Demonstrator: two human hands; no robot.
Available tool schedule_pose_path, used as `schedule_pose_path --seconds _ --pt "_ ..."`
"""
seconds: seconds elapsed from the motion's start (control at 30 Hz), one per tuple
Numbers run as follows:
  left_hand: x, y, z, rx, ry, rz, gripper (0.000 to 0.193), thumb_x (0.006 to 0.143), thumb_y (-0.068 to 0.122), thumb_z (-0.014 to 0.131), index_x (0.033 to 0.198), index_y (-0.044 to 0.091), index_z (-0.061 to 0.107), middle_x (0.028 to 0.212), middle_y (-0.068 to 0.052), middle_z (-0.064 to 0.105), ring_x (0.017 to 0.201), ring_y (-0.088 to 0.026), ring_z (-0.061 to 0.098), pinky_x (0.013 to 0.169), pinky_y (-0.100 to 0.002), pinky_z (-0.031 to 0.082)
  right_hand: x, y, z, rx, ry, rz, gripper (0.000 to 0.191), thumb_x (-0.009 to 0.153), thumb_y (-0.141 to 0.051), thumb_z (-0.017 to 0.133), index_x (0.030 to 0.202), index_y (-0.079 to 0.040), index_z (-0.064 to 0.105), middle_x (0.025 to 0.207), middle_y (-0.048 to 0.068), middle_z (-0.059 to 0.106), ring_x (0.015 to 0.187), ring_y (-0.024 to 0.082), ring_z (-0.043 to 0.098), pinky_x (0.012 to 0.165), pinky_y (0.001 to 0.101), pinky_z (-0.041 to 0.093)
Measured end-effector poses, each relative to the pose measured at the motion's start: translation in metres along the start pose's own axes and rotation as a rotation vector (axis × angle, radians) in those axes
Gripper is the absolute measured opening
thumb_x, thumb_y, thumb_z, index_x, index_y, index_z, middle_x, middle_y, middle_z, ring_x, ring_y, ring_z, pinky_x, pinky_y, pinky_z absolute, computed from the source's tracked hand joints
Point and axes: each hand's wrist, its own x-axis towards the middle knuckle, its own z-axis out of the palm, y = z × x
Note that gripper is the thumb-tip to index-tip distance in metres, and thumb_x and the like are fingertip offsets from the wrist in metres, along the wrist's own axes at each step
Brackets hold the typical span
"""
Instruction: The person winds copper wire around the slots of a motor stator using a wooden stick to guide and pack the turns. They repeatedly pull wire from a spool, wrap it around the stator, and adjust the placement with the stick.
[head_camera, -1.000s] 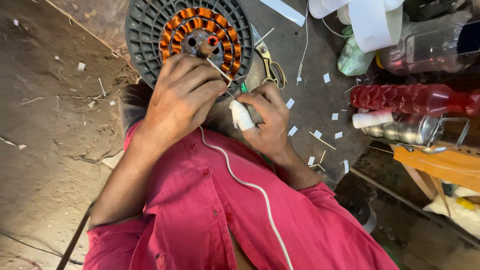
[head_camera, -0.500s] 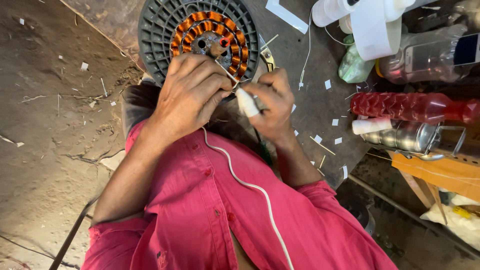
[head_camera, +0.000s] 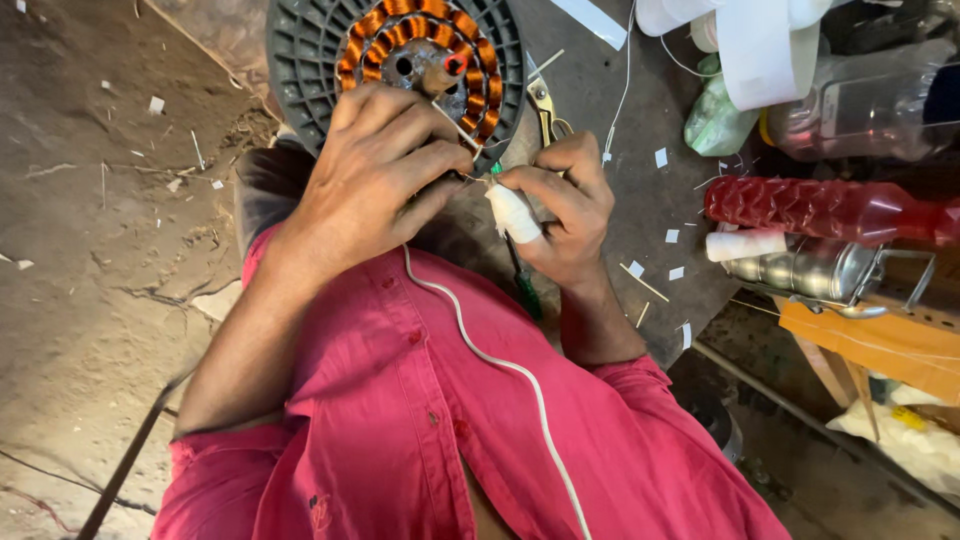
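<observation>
Stator (head_camera: 400, 50) shifted nearer; both hands' fingers (head_camera: 440, 165) pinched shut on thin wire (head_camera: 478, 180) btw them.

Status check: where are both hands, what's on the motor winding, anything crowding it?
Left hand rests on the motor winding, pinching a thin stick. Right hand, thumb bandaged, pinches wire beside it. Scissors lie close by.

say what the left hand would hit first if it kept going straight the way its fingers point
The left hand points up the picture and to the right, so it would probably meet the copper windings of the round grey stator first; depth is unclear.
</observation>
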Motion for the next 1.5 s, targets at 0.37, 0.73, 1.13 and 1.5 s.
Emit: schedule_pose_path --seconds 0.37,0.73,1.13,1.5 --pt "0.004 0.002 -0.009 -0.149 -0.032 -0.073 0.044 0.084 0.033 0.088 0.112 0.008 0.065 0.119 -0.007 0.063 0.122 -0.030 0.053 0.110 -0.046 0.035 -0.016 0.002 0.009 0.039 -0.001 0.039 0.022 0.082 -0.011 0.085 0.098 -0.002 0.074 0.097 0.008 0.054 0.089 0.023 0.055 0.071 0.0345 0.047" --pt "-0.001 -0.005 -0.011 -0.299 -0.063 -0.074 0.047 0.083 0.045 0.086 0.100 0.009 0.062 0.113 -0.005 0.065 0.120 -0.028 0.056 0.110 -0.044 0.035 -0.018 0.015 0.016 -0.049 0.086 0.142 0.019 0.085 -0.013 0.084 0.098 -0.002 0.075 0.093 0.009 0.056 0.084 0.021 0.059 0.071 0.0331 0.049" --pt "-0.010 0.017 0.000 0.004 -0.053 -0.055 0.033 0.089 0.019 0.086 0.117 0.006 0.075 0.094 -0.008 0.065 0.084 -0.024 0.064 0.096 -0.044 0.049 -0.025 0.008 0.006 -0.004 0.064 0.169 0.019 0.087 -0.012 0.084 0.099 -0.001 0.075 0.096 0.009 0.055 0.089 0.024 0.059 0.077 0.0361 0.050" --pt "-0.002 0.011 0.009 0.392 0.059 0.110 0.024 0.091 0.014 0.080 0.114 0.013 0.072 0.120 -0.001 0.065 0.111 -0.023 0.057 0.106 -0.044 0.040 -0.023 0.002 0.002 -0.015 0.059 0.087 0.020 0.082 -0.008 0.085 0.097 -0.001 0.074 0.097 0.011 0.055 0.091 0.026 0.057 0.078 0.0375 0.050"
